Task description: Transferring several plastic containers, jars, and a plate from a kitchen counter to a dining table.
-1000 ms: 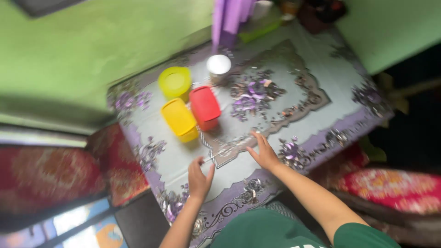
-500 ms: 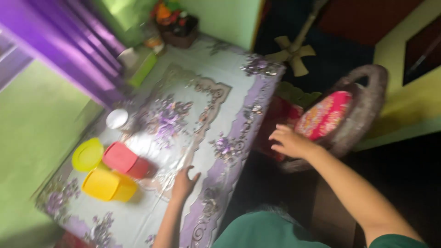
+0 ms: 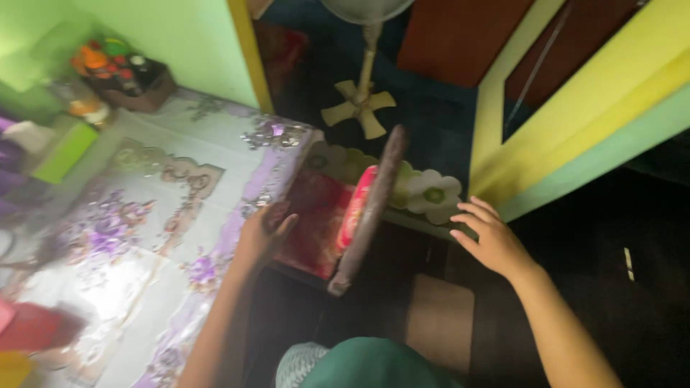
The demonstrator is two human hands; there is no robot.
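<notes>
My left hand (image 3: 264, 231) rests open at the edge of the table (image 3: 215, 154), palm down on the purple border of the flowered tablecloth (image 3: 129, 230), gripping nothing. Just beside it, past the table edge, is a red patterned cushion (image 3: 316, 223), and next to that stands a chair (image 3: 370, 208) seen edge-on, with a dark woven rim and a pink-red seat pad. My right hand (image 3: 492, 241) hovers open with its fingers spread, apart from the chair on its other side, over the dark floor and holding nothing.

Behind the chair lies a mat with pale flower shapes (image 3: 424, 194), and further back the cross-shaped base and pole of a standing fan (image 3: 359, 108). A yellow and pale green door frame (image 3: 568, 122) runs off to the right.

On the table, at the near left corner, I can see part of a red container (image 3: 32, 327), blurred. At the far end sit a green box (image 3: 65, 151) and a basket of colourful small things (image 3: 122, 72), too blurred to tell apart. My green shirt (image 3: 374, 363) shows at the bottom.
</notes>
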